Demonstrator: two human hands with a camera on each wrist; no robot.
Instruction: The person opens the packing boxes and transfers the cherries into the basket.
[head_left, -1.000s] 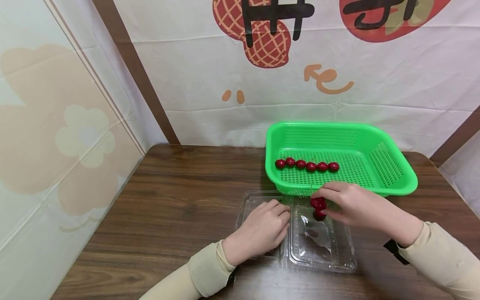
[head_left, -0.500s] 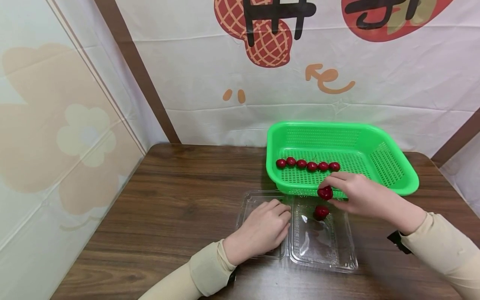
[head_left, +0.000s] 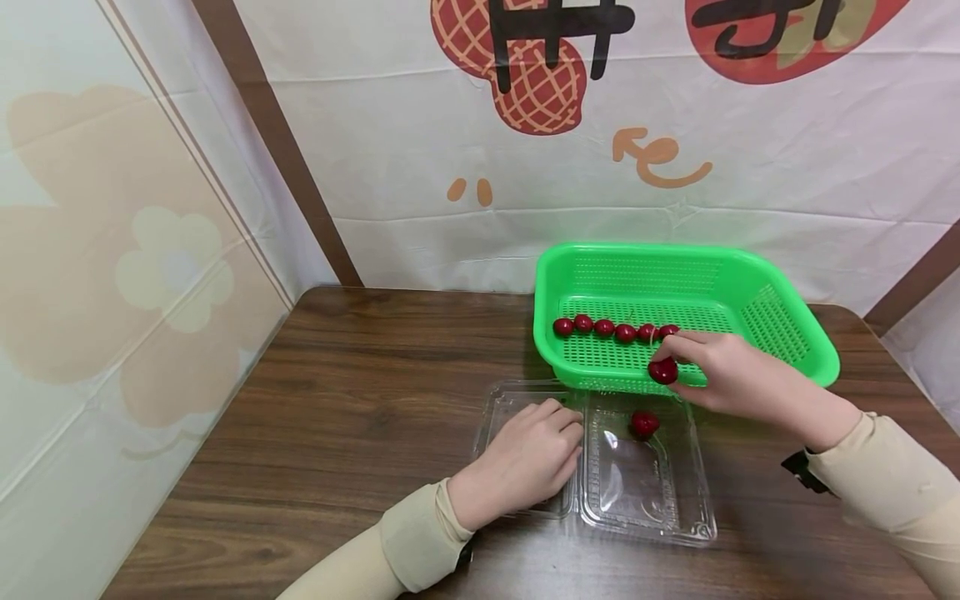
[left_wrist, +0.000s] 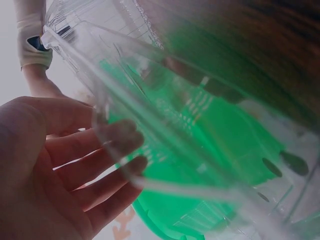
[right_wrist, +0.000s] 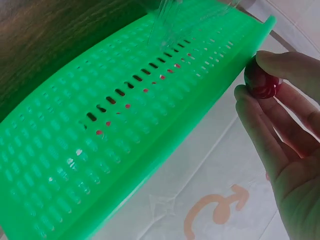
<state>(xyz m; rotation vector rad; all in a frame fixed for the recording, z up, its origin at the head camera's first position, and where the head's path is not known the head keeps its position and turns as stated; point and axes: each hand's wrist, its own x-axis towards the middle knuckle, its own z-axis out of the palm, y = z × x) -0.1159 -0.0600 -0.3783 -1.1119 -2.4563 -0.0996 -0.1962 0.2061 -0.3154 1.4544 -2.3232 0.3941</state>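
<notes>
My right hand (head_left: 726, 373) pinches a dark red cherry (head_left: 663, 370) between thumb and fingertips, over the front rim of the green basket (head_left: 813, 354). A thin stem rises from it in the head view. The right wrist view shows the cherry (right_wrist: 262, 80) beside the basket's perforated side. Another cherry (head_left: 643, 425) lies in the right half of an opened clear plastic clamshell box (head_left: 637, 527). My left hand (head_left: 525, 457) rests on the box's left half; in the left wrist view its extended fingers (left_wrist: 107, 150) overlap the clear plastic edge.
Several cherries (head_left: 603, 328) form a row on the basket floor, left of my right hand. Basket and box stand on a dark brown wooden table (head_left: 360, 417). Behind the table hangs a printed white cloth (head_left: 405, 167).
My right hand has moved up and right from over the box, carrying one cherry to the basket's front rim. The other cherry stays in the box. The left hand keeps its place.
</notes>
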